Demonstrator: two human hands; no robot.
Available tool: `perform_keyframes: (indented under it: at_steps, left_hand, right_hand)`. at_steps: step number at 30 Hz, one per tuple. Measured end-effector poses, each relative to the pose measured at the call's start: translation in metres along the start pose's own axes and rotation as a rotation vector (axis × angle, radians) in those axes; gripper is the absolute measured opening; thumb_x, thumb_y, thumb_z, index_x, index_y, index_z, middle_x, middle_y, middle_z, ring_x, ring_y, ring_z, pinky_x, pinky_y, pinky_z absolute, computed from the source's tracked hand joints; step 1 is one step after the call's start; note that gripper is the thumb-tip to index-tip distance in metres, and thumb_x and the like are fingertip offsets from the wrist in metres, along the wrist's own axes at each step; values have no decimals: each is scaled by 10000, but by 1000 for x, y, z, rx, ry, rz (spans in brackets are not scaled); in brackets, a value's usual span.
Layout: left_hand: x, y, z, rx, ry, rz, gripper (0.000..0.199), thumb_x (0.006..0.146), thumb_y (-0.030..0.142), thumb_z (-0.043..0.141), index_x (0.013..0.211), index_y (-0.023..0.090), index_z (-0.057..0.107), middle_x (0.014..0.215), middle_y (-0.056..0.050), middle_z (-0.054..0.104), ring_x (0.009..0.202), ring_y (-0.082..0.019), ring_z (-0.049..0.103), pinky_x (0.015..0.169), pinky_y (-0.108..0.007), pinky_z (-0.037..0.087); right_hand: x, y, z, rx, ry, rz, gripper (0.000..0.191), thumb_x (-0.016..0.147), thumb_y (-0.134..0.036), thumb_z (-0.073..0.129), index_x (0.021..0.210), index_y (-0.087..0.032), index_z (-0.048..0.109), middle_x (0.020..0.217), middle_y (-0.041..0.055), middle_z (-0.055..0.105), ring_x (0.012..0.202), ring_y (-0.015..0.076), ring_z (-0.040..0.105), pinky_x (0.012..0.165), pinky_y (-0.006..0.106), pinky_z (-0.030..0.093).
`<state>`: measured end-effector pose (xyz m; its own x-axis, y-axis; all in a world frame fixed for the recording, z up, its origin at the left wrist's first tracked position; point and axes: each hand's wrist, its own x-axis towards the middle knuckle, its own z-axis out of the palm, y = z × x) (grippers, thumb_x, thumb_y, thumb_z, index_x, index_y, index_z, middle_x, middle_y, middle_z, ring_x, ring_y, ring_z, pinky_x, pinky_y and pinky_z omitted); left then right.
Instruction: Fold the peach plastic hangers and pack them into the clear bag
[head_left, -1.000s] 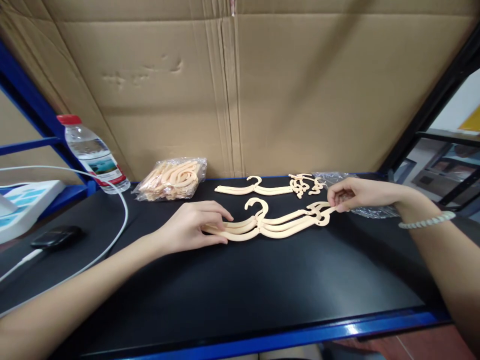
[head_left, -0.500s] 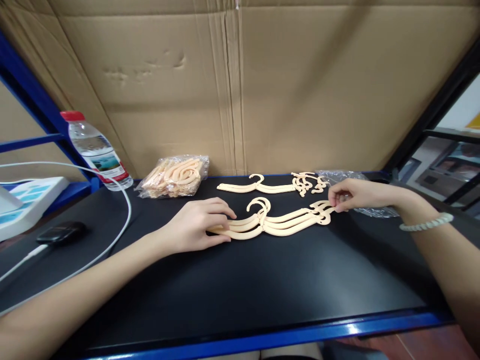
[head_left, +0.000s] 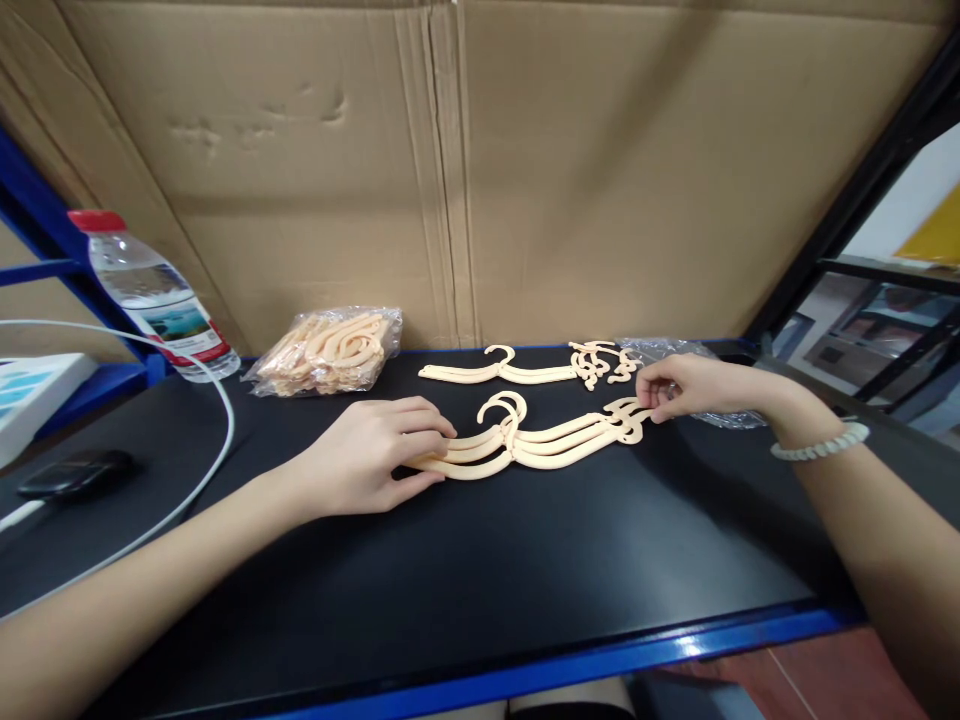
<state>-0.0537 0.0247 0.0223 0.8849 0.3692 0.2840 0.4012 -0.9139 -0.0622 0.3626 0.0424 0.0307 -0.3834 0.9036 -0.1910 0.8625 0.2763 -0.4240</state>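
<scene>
Several cream plastic clothes hangers (head_left: 559, 460) lie stacked side by side on the table, their hooks overlapping in the middle. My left hand (head_left: 379, 455) holds their left ends between thumb and curled fingers, hiding the tips. At the right ends, a small curvy plastic hook piece (head_left: 630, 430) sits against the hanger arms. My right hand (head_left: 686, 388) pinches the outer end of the hook pieces there; the fingers partly cover what they hold. Behind them another hanger (head_left: 536, 375) lies flat, with a pile of loose small hook pieces (head_left: 589, 368) at its right end.
A clear bag of more hangers (head_left: 326, 350) lies at the back left. Beyond my right hand is a crumpled clear plastic bag (head_left: 724, 410). On the left stand a water bottle (head_left: 161, 300), a white cable (head_left: 217, 450) and a black device (head_left: 75, 472). Cardboard (head_left: 600, 180) walls the back.
The whole view has shifted, so everything appears slightly further left. Both hands keep their places on the hangers and hook pieces, with hardly any movement.
</scene>
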Motion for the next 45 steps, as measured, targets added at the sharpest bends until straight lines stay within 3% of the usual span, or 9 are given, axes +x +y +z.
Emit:
perform_keyframes:
  at_steps: [6, 8, 11, 14, 17, 21, 36, 40, 45]
  left_hand:
    - [2, 11, 7, 64, 86, -66, 222, 903, 317, 538, 1028, 167, 642, 1039, -94, 701, 961, -243, 650, 838, -359, 521]
    - [3, 17, 13, 46, 111, -128, 319, 913, 366, 534, 1128, 143, 607, 1095, -123, 691, 1021, -259, 641, 893, -379, 516]
    - [4, 25, 22, 5, 60, -174, 540, 912, 441, 535, 1340, 118, 473, 1303, -166, 601, 1207, -294, 557, 1012, -430, 465]
    - [4, 27, 29, -31, -18, -192, 564, 948, 408, 485, 1422, 121, 384, 1416, -165, 511, 1292, -282, 493, 1075, -449, 414]
    - [4, 24, 33, -63, -66, -221, 469, 979, 350, 426, 1404, 153, 425, 1429, -138, 505, 1299, -260, 493, 1062, -430, 434]
    - [2, 18, 36, -89, -44, -216, 404, 982, 321, 420, 1351, 175, 496, 1369, -123, 566, 1252, -253, 539, 1023, -407, 473]
    - [4, 6, 35, -106, 8, -237, 366, 962, 292, 442, 1282, 148, 544, 1266, -137, 620, 1158, -253, 585, 996, -399, 478]
    - [3, -3, 25, -88, 64, -288, 392, 952, 363, 458, 1248, 127, 563, 1226, -150, 637, 1116, -262, 604, 952, -387, 497]
    - [-1, -22, 0, 28, 204, -376, 360, 937, 395, 461, 1130, 137, 622, 1089, -125, 691, 1009, -259, 645, 891, -396, 510]
  right_hand:
    - [-7, -24, -1, -95, 285, -122, 326, 754, -486, 644, 912, -201, 642, 779, 45, 641, 702, 191, 579, 619, 303, 439]
    - [-5, -33, 6, -110, 271, -191, 430, 731, -522, 676, 1018, -202, 660, 880, 65, 651, 780, 219, 595, 658, 317, 455]
    - [2, -45, 22, -132, 212, -288, 588, 667, -559, 739, 1130, -203, 668, 1067, 100, 638, 954, 281, 599, 797, 370, 471]
    - [9, -54, 35, -163, 161, -353, 605, 680, -568, 745, 1149, -192, 680, 1062, 111, 623, 967, 289, 589, 846, 381, 456]
    - [14, -59, 41, -180, 102, -371, 498, 735, -510, 732, 1099, -173, 695, 950, 90, 622, 854, 243, 585, 764, 343, 453]
    - [18, -60, 43, -156, 96, -392, 394, 769, -477, 721, 1035, -186, 702, 888, 64, 635, 794, 209, 571, 714, 312, 429]
    - [35, -54, 48, -110, 171, -416, 516, 768, -566, 693, 1099, -170, 681, 943, 91, 626, 841, 229, 574, 741, 336, 442]
    - [27, -53, 39, -41, 262, -380, 479, 836, -531, 605, 1131, -157, 663, 924, 94, 639, 800, 217, 588, 699, 326, 453]
    - [12, -40, 15, -1, 517, -258, 353, 864, -486, 546, 999, -204, 710, 894, 78, 692, 764, 215, 599, 678, 326, 434]
